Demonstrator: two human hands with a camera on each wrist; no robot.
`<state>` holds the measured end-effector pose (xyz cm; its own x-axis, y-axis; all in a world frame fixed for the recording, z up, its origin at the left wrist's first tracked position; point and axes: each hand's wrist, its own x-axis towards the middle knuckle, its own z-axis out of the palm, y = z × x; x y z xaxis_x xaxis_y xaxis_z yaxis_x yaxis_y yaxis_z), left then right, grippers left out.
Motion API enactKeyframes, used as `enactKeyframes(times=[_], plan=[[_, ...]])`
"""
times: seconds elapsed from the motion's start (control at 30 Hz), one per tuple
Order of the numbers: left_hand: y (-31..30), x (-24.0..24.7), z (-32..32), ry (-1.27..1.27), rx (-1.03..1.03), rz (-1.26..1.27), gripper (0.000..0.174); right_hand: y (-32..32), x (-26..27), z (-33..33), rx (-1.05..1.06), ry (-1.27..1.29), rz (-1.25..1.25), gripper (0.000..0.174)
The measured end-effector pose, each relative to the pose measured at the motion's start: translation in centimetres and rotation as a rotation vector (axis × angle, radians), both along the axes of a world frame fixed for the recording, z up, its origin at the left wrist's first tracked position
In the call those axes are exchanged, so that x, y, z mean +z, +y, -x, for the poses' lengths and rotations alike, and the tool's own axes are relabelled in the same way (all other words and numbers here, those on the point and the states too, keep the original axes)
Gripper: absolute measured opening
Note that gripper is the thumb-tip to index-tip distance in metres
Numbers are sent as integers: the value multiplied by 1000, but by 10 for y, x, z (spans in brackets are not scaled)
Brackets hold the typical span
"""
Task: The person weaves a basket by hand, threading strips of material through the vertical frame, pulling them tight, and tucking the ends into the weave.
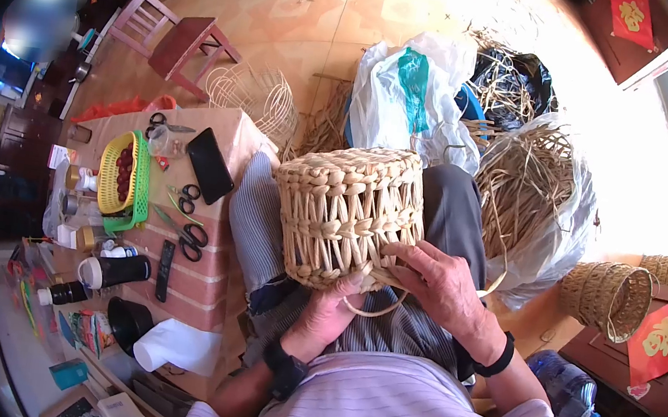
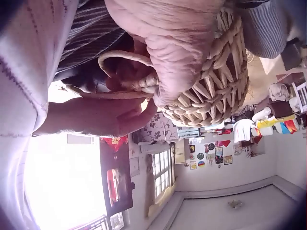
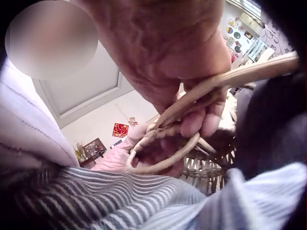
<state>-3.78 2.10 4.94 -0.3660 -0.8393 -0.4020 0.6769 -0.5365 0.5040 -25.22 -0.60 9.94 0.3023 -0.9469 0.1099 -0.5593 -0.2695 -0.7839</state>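
A woven straw basket [image 1: 350, 210] with openwork sides rests on the lap, its closed base up and its rim toward the body. My left hand [image 1: 329, 312] grips that rim, the thumb against the braided edge. At the rim just to its right, my right hand [image 1: 449, 293] has its fingers curled on a straw strand [image 3: 240, 74], with the index finger lying along the basket wall. A loose loop [image 3: 165, 166] of the strand hangs between the hands at the rim. The strand's tail sticks out to the right beyond the right hand. The inside of the basket is largely hidden.
On the left, a table [image 1: 213, 273] bears scissors [image 1: 194, 241], a phone [image 1: 210, 165], a yellow basket [image 1: 110, 181] of red fruit and a black bottle [image 1: 126, 270]. Bagged straw [image 1: 524, 190] lies ahead right. Finished baskets [image 1: 590, 294] stand at right, a chair [image 1: 178, 48] behind the table.
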Motion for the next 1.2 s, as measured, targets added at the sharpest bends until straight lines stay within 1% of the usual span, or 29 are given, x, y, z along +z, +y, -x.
enactKeyframes(times=[0.03,0.1,0.2,0.23,0.33,0.47,0.57,0.67,0.77,0.87,0.93,0.97,1.0,1.03,1.1,1.17,1.2], plan=[[0,-1,-2,32,-19,-12,74,-1,-1,4,48,60,47,31],[4,-5,-4,4,-33,-18,73,-5,-2,9,143,174,142,33],[6,-11,-2,3,-36,-1,71,-15,8,6,204,285,289,35],[5,-12,-2,8,-40,11,70,-17,9,7,234,303,299,33],[5,-12,-4,-50,-30,16,68,-25,1,6,260,206,319,32],[7,-13,-7,-122,-10,20,67,-23,3,-2,242,138,313,24],[3,-2,-2,-112,43,39,59,-22,2,-5,207,162,266,23],[3,1,-2,-121,72,18,59,-22,0,-11,170,186,196,24],[8,-5,-4,-185,69,31,59,-4,18,-15,125,232,-67,22],[10,0,0,-187,91,21,58,-1,27,-19,145,316,-101,19],[11,-5,-1,-201,78,-33,59,-6,34,-25,121,295,5,18],[11,-11,-3,-152,74,-45,59,-8,36,-28,106,280,59,17],[11,-16,-5,-104,71,-58,60,-10,36,-27,120,258,54,16],[9,-21,-7,3,70,-55,60,-12,36,-25,131,234,50,15],[13,-22,-10,75,80,-1,61,-12,31,-25,146,211,73,13],[14,-1,-5,15,100,109,61,-12,27,-22,178,179,100,13],[17,-3,-5,-9,93,99,61,-12,26,-19,196,166,113,13]])
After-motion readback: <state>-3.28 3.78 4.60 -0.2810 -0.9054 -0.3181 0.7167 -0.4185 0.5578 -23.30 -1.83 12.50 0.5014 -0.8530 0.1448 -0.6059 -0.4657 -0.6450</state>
